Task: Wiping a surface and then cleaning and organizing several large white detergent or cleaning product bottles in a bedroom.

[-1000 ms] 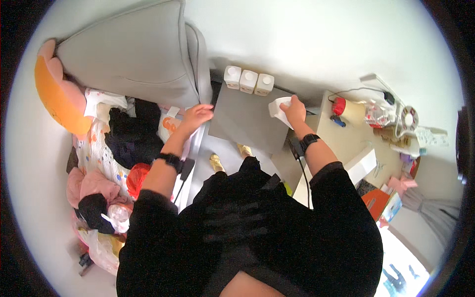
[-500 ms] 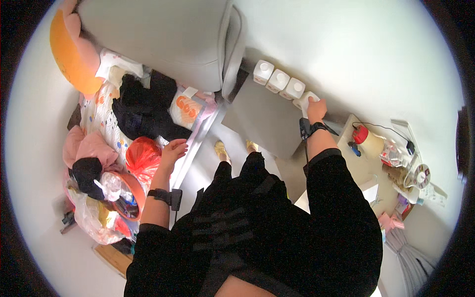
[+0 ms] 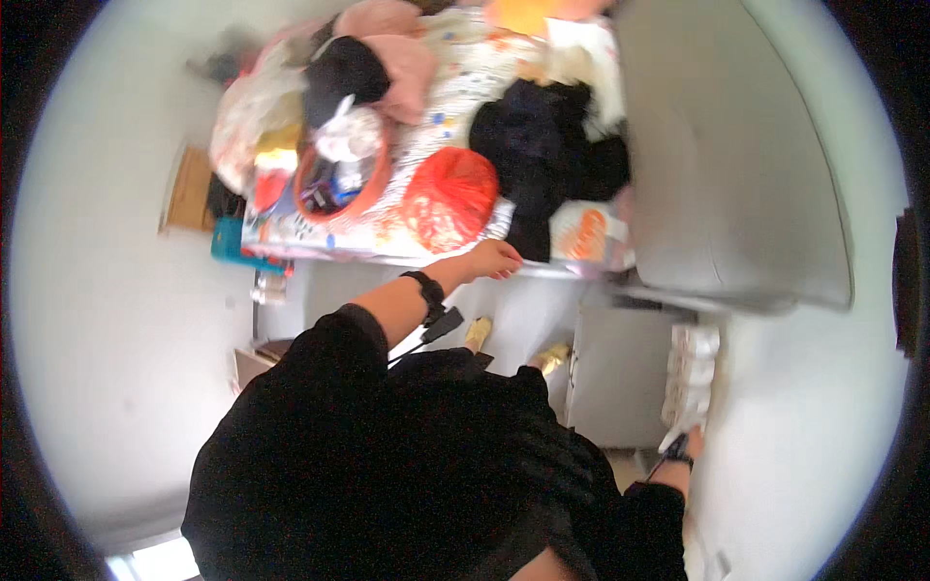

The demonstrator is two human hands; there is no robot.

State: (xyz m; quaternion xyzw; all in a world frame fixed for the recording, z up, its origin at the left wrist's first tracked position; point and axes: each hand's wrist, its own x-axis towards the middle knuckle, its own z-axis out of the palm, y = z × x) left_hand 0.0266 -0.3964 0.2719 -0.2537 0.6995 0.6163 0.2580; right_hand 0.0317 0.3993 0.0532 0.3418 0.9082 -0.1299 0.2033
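Observation:
My left hand hovers at the near edge of a bed, its fingers loosely bent and apart, with nothing seen in them. Just beyond it lie black clothes and a red plastic bag. Down at the right, my right hand is at the near end of a row of white square bottles, closed on the nearest one. Blur and the wrist strap partly hide those fingers. The bottles stand along the wall on a grey surface.
On the bed are an orange-rimmed basket of small things, pink pillows and a clear package with orange print. A large grey padded panel rises at the right. A teal object sits by the bed's left corner.
My view has swung left, so the bed fills the top and the bottles appear at lower right. My right hand stays at the nearest bottle; my left hand is now by the bed's edge.

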